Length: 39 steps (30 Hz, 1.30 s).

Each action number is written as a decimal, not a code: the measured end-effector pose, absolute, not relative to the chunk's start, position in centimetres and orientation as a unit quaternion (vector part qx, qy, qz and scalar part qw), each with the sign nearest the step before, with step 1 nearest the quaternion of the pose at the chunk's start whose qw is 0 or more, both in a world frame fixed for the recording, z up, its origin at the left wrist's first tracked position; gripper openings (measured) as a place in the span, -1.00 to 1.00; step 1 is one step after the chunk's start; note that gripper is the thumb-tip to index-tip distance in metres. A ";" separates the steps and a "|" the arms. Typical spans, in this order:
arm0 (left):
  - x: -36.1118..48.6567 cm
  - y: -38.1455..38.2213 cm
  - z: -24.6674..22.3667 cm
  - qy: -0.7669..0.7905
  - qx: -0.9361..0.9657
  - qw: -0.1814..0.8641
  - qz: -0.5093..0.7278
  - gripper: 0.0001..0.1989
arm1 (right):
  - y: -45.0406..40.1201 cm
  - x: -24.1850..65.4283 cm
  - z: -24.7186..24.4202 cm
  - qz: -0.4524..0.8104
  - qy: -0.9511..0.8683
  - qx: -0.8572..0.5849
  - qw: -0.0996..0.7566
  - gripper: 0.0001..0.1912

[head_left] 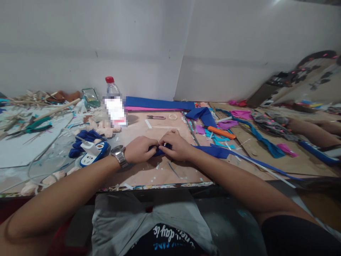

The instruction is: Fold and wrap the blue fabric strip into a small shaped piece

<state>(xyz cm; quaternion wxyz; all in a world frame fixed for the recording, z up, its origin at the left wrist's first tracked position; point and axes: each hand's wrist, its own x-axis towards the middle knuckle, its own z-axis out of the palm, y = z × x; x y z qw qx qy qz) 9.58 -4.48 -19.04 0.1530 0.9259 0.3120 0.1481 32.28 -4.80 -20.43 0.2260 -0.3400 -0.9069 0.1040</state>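
Both hands meet over the middle of the table, pinching a strip of dark blue fabric [218,152]. My left hand [140,149], with a metal watch at the wrist, is closed on the bunched left end of it. My right hand [176,145] is closed on the same piece just beside it, fingertips almost touching the left ones. From under my right hand the strip runs out to the right across the table. The exact fold between the fingers is hidden. Beyond the hands lie small thread snips [156,117] and a ring of tape [172,116].
On the left are a blue and white power strip [93,154], dark blue fabric pieces [82,142], pliers [37,125] and a red-capped bottle [109,80]. At right lie an orange cutter [220,132], fabric scraps and a thin white stick [263,167]. Another person's arm [306,129] rests far right.
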 end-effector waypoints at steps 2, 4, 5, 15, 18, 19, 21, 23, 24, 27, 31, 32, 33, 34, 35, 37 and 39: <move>9.6 -4.5 -19.0 0.312 0.926 0.155 0.145 -0.72 | -4.8 32.3 -20.4 0.106 -0.907 -0.340 0.224 -0.83; 9.6 -4.5 -18.9 0.313 0.926 0.156 0.143 -0.72 | -4.7 32.3 -20.5 0.109 -0.907 -0.340 0.223 -0.82; 9.6 -4.5 -18.9 0.314 0.926 0.155 0.142 -0.72 | -4.7 32.3 -20.5 0.108 -0.907 -0.340 0.222 -0.82; 9.7 -4.6 -18.8 0.316 0.927 0.149 0.135 -0.71 | -4.8 32.3 -20.4 0.113 -0.907 -0.343 0.218 -0.81; 9.7 -4.6 -18.8 0.316 0.928 0.145 0.134 -0.71 | -4.8 32.3 -20.4 0.117 -0.907 -0.344 0.215 -0.81; 9.7 -4.6 -18.8 0.317 0.928 0.144 0.133 -0.71 | -4.8 32.3 -20.3 0.119 -0.907 -0.344 0.212 -0.81; 9.8 -4.7 -18.9 0.318 0.929 0.140 0.130 -0.72 | -4.7 32.3 -20.4 0.122 -0.907 -0.345 0.208 -0.81; 9.8 -4.7 -18.9 0.321 0.929 0.135 0.126 -0.72 | -4.7 32.3 -20.4 0.123 -0.907 -0.345 0.207 -0.81; 9.8 -4.7 -18.9 0.322 0.929 0.133 0.124 -0.71 | -4.7 32.3 -20.4 0.124 -0.907 -0.345 0.207 -0.81; 9.8 -4.6 -19.0 0.323 0.929 0.128 0.123 -0.72 | -4.6 32.3 -20.5 0.128 -0.907 -0.345 0.206 -0.81; 9.8 -4.6 -19.0 0.324 0.929 0.127 0.125 -0.73 | -4.5 32.3 -20.6 0.130 -0.907 -0.344 0.206 -0.80; 9.8 -4.6 -19.0 0.324 0.929 0.128 0.125 -0.73 | -4.5 32.3 -20.6 0.131 -0.907 -0.344 0.206 -0.80; 9.8 -4.6 -19.0 0.323 0.929 0.129 0.125 -0.73 | -4.5 32.3 -20.6 0.132 -0.907 -0.345 0.205 -0.80; 9.8 -4.6 -19.0 0.323 0.929 0.130 0.125 -0.73 | -4.6 32.3 -20.5 0.133 -0.906 -0.346 0.203 -0.80; 9.8 -4.6 -19.0 0.323 0.929 0.132 0.125 -0.73 | -4.6 32.3 -20.5 0.134 -0.906 -0.347 0.200 -0.80; 9.8 -4.6 -19.0 0.323 0.928 0.136 0.124 -0.72 | -4.6 32.3 -20.5 0.133 -0.906 -0.350 0.197 -0.80; 9.8 -4.6 -19.0 0.322 0.928 0.137 0.124 -0.72 | -4.6 32.3 -20.5 0.133 -0.906 -0.352 0.194 -0.80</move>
